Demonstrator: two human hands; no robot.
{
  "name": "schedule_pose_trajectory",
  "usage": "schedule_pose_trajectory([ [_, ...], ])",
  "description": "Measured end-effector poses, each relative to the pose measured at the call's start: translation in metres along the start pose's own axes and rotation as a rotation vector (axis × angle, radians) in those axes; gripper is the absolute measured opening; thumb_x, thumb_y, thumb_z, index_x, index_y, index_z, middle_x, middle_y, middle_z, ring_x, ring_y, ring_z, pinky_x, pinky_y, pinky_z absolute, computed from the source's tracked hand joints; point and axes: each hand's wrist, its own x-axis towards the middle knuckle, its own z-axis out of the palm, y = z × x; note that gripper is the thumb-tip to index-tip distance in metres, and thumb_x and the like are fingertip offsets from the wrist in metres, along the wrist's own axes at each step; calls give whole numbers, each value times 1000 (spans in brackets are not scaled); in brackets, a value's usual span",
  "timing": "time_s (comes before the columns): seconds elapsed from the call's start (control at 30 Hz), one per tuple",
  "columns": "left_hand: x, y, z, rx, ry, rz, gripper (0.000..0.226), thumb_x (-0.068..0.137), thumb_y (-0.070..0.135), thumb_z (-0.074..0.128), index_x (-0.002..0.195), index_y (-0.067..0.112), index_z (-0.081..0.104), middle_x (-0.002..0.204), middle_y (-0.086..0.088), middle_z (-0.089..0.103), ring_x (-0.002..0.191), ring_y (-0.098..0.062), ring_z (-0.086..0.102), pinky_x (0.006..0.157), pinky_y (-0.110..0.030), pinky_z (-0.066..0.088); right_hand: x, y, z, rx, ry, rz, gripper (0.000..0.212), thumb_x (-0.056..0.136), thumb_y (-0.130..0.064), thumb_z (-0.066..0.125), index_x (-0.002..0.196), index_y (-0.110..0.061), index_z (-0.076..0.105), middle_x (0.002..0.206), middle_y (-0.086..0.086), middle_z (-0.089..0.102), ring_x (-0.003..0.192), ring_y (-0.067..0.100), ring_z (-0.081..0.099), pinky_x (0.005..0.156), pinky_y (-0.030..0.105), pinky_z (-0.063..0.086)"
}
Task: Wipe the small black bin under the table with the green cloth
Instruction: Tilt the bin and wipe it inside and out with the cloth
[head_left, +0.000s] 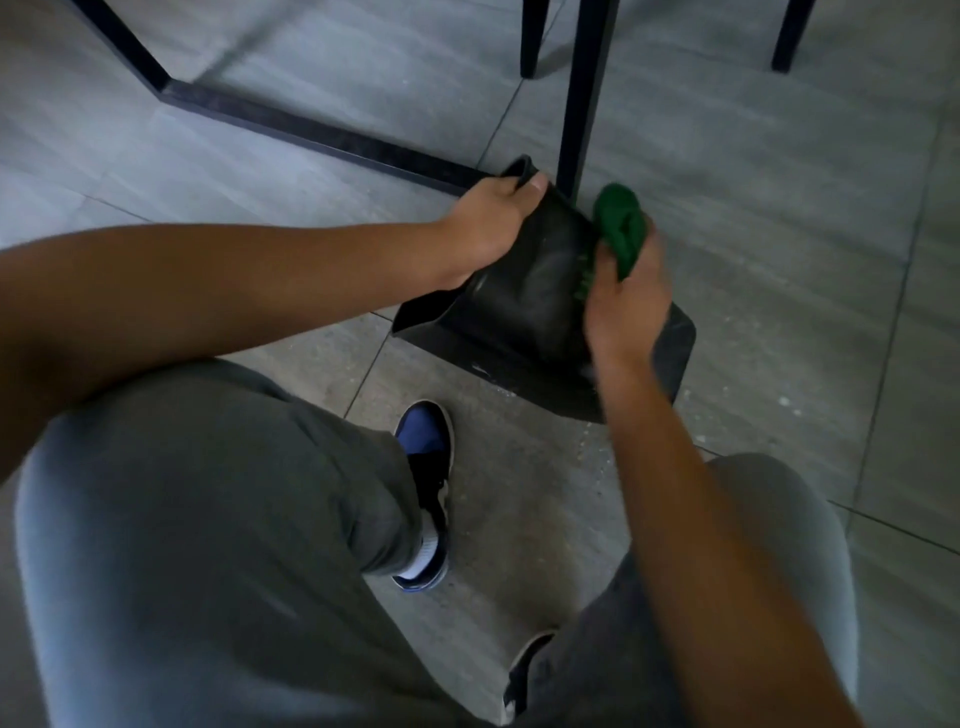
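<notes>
- My left hand (488, 218) grips the rim of the small black plastic bin (524, 280), tilted on the grey tiled floor (805, 234) beside a black metal table leg (584, 104).
- My right hand (626, 291) clutches the bunched green cloth (621, 223) against the bin's side.

This looks like an indoor dining or office-like room, though which one cannot be told. Large grey floor tiles (753, 208) with thin grout lines fill the frame. A black metal table frame (311, 130) crosses the upper left, its upright leg (584, 93) rising at upper centre. Two dark chair legs (531, 41) stand on the tiles at the top right.
</notes>
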Motion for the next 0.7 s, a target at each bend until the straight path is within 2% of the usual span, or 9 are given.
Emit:
schedule_pose_trajectory([
  [0.07,-2,-1,0,8,21,15,48,106,46,44,136,14,62,118,1,67,100,-10,64,91,-22,45,8,35,-26,-70,17,179,51,105,-30,52,154,-18,44,141,11,61,127,30,60,104,29,42],
  [0.2,6,-10,-16,32,-9,23,40,104,50,47,119,20,68,119,0,69,104,-10,66,90,-20,48,-26,61,-41,-122,65,309,54,106,-25,53,158,-20,37,155,9,50,138,30,51,111,34,39],
  [0.3,10,-11,-31,59,-19,10,46,101,54,51,123,18,69,118,-1,71,106,-14,68,100,-30,52,-34,45,-49,3,67,277,37,105,-34,54,140,-20,57,120,-2,70,106,15,67,96,32,50],
  [0.37,13,-12,-40,98,-33,-7,43,100,55,51,119,21,70,118,-3,71,111,-20,67,106,-38,51,-22,31,-65,92,84,266,28,104,-41,56,118,-18,64,94,-12,67,83,4,64,85,33,55],
  [0.4,13,-14,-43,118,-41,-13,38,100,55,51,115,24,70,118,-2,70,114,-21,66,108,-40,49,-13,26,-74,87,90,234,30,103,-43,57,113,-16,65,93,-8,67,81,7,64,83,35,56],
  [0.47,14,-17,-51,152,-52,-14,40,102,52,50,122,22,67,122,-1,67,119,-22,62,112,-41,46,0,21,-89,-34,121,116,37,100,-44,60,113,-9,65,105,6,67,90,19,63,84,39,56],
  [0.57,13,-22,-60,211,-49,-12,46,103,51,47,131,18,64,122,-3,64,118,-22,61,108,-37,46,9,26,-106,-288,190,-43,45,96,-41,62,125,-6,64,124,16,60,105,30,61,83,30,43],
  [0.63,12,-26,-65,240,-47,-8,46,104,51,46,130,18,65,120,-2,65,116,-22,61,101,-31,46,9,28,-109,-371,213,-32,46,94,-36,67,131,-10,64,129,17,58,110,34,60,83,28,37],
  [0.7,13,-28,-65,254,-45,7,47,104,52,46,131,18,65,121,-3,65,117,-22,61,103,-32,46,-1,31,-98,-378,148,3,48,92,-32,70,136,-13,62,131,18,57,112,35,59,86,31,42],
])
